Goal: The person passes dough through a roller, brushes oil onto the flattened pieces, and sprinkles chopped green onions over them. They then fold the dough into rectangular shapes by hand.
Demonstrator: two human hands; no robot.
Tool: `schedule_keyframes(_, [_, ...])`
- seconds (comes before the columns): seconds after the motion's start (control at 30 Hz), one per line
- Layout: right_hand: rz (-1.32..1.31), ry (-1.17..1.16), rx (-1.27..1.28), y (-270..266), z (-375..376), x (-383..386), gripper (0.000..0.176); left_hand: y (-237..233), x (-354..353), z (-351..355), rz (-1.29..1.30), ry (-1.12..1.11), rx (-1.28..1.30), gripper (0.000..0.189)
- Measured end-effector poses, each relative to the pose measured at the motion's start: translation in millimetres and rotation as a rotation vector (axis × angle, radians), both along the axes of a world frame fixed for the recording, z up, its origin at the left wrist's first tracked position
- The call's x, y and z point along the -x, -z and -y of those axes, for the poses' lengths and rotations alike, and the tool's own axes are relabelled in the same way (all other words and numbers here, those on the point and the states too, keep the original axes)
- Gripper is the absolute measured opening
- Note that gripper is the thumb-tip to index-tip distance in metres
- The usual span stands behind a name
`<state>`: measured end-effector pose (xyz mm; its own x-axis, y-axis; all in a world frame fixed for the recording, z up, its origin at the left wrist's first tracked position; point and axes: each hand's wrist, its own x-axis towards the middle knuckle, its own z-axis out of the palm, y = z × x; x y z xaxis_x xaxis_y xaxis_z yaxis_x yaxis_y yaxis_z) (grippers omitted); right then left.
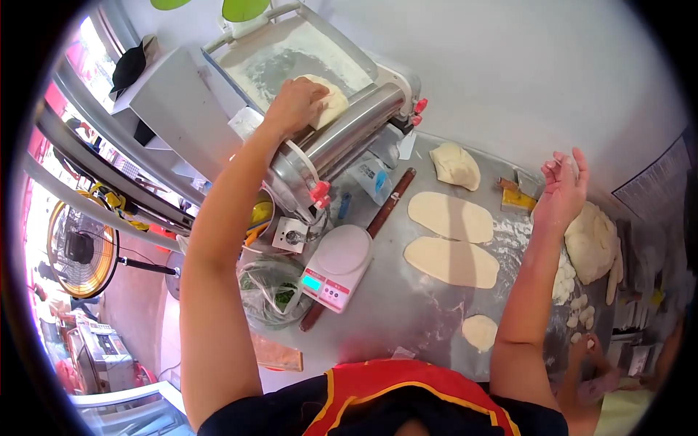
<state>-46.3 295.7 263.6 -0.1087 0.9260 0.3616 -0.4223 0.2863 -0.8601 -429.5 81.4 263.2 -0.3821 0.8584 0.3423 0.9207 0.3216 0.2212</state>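
Observation:
My left hand (297, 107) reaches to the dough roller machine and grips a folded piece of dough (329, 103), with its fingers curled over the edge. The dough lies on the floured feed tray (291, 58), right behind the steel roller (354, 125). My right hand (563, 182) is raised above the right side of the table, its fingers apart and half bent, with nothing in it. Below and beside it are a yellow-bladed dough scraper (518, 201) and a large lump of dough (590, 243).
Two flat dough sheets (451, 216), a dough lump (455, 166) and a small round piece (480, 332) lie on the metal table. A digital scale (339, 265) stands over a rolling pin (392, 201), near a bag of greens (273, 293). Another person's hand (592, 349) is by small dough pieces (580, 312).

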Motion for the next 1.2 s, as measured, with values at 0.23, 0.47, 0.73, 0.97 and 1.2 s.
schedule_keyframes(0.23, [0.507, -1.026, 0.369, 79.9, 55.8, 96.9, 0.030, 15.0, 5.8, 1.0, 0.036, -0.082, -0.152, 0.033])
schedule_keyframes(0.47, [-0.198, -1.157, 1.092, 134.9, 78.4, 205.1, 0.038, 7.9, -2.4, -1.4, 0.057, -0.092, -0.089, 0.035])
schedule_keyframes(0.73, [-0.357, -1.211, 1.062, 147.6, 111.5, 245.1, 0.036, 5.7, -7.7, 0.4, 0.065, -0.104, -0.052, 0.036])
schedule_keyframes(0.97, [-0.427, -1.021, 1.172, 171.7, 121.0, 250.3, 0.039, 1.2, -13.0, 3.2, 0.030, -0.077, 0.005, 0.033])
schedule_keyframes(1.2, [-0.535, -1.097, 1.104, 158.0, 122.9, 246.5, 0.048, 6.4, -8.1, -1.2, 0.091, -0.124, -0.099, 0.031])
